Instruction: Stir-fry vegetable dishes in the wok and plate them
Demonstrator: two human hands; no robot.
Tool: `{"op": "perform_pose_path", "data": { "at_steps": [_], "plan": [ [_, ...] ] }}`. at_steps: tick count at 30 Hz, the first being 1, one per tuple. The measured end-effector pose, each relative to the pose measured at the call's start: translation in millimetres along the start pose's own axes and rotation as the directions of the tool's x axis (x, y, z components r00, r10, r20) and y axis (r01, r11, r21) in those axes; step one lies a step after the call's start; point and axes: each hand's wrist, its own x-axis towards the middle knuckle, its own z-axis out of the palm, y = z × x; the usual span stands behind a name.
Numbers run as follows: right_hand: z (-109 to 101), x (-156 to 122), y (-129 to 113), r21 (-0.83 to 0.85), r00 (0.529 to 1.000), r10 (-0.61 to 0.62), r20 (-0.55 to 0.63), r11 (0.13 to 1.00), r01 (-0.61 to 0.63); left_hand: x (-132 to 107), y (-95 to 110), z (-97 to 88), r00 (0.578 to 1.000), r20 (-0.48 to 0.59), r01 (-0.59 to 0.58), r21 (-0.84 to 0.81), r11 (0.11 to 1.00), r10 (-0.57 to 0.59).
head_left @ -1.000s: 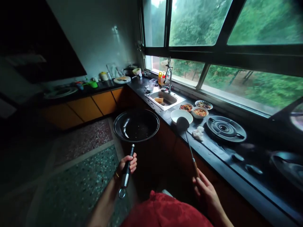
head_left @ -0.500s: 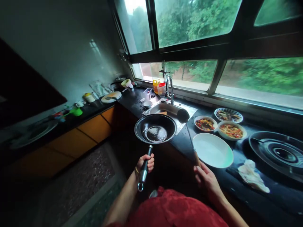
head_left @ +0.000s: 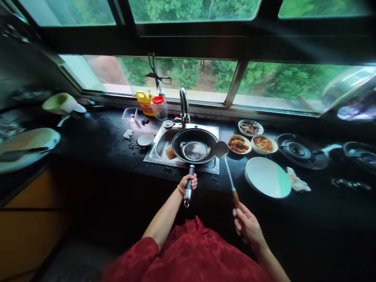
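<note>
My left hand (head_left: 188,183) is closed round the black handle of a dark frying pan (head_left: 195,145). The pan is over the right part of the steel sink (head_left: 160,150), below the tap (head_left: 184,106), and its inner base shines as if wet. In my right hand (head_left: 245,223) is the wooden handle of a spatula (head_left: 230,172) with a dark, broad head. That head overlaps the pan's right rim in view; whether they touch I cannot tell. Inside the sink, left of the pan, a brown block (head_left: 170,153) shows in part.
Right of the sink stand a large white plate (head_left: 267,176), several bowls of food (head_left: 239,144), a crumpled white cloth (head_left: 297,181) and a stove burner (head_left: 299,150). Behind and left are a red-lidded jar (head_left: 159,107), a yellow jug (head_left: 144,102), a small white dish (head_left: 145,140) and a cutting board (head_left: 35,143).
My view has turned right, toward the sink and window. The pan has come over the sink, still in my left hand. The spatula stays in my right hand, its head close to the pan's rim.
</note>
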Motion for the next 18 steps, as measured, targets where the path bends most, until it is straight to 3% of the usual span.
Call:
{"op": "perform_pose_path", "data": {
  "at_steps": [3, 7, 9, 11, 12, 14, 16, 18],
  "plan": [
    [19.8, 8.5, 4.7, 0.054, 0.999, -0.03, -0.031, 0.998, 0.032, 14.3, 7.1, -5.9, 1.0, -0.015, 0.028, 0.059, 0.998, -0.027],
    [46.9, 29.4, 4.0, 0.098, 1.0, -0.018, 0.0, 0.995, 0.018, 21.6, -1.4, -4.0, 0.993, -0.106, 0.072, 0.215, 0.974, -0.05],
    [61.4, 39.9, 2.2, 0.122, 0.999, -0.002, 0.04, 0.993, -0.003, 18.4, -4.1, -1.8, 0.983, -0.17, 0.124, 0.33, 0.936, -0.071],
    [75.9, 48.3, 0.2, 0.152, 0.996, 0.018, 0.082, 0.988, -0.031, 10.0, 7.7, -1.7, 0.967, -0.242, 0.197, 0.507, 0.839, -0.08],
    [82.9, 51.4, -0.7, 0.17, 0.995, 0.03, 0.099, 0.984, -0.047, 4.4, 22.2, -2.6, 0.959, -0.275, 0.228, 0.597, 0.769, -0.071],
    [95.9, 55.7, -2.3, 0.211, 0.991, 0.057, 0.125, 0.974, -0.083, -6.8, 71.2, -5.8, 0.951, -0.308, 0.237, 0.764, 0.601, 0.016],
    [108.6, 58.4, -3.3, 0.259, 0.987, 0.081, 0.137, 0.959, -0.114, -10.5, 141.5, -9.2, 0.942, -0.254, 0.134, 0.884, 0.448, 0.22],
    [122.8, 60.4, -3.6, 0.311, 0.985, 0.106, 0.135, 0.94, -0.144, 2.3, 218.1, -12.4, 0.905, -0.138, 0.017, 0.957, 0.289, 0.402]
  ]
}}
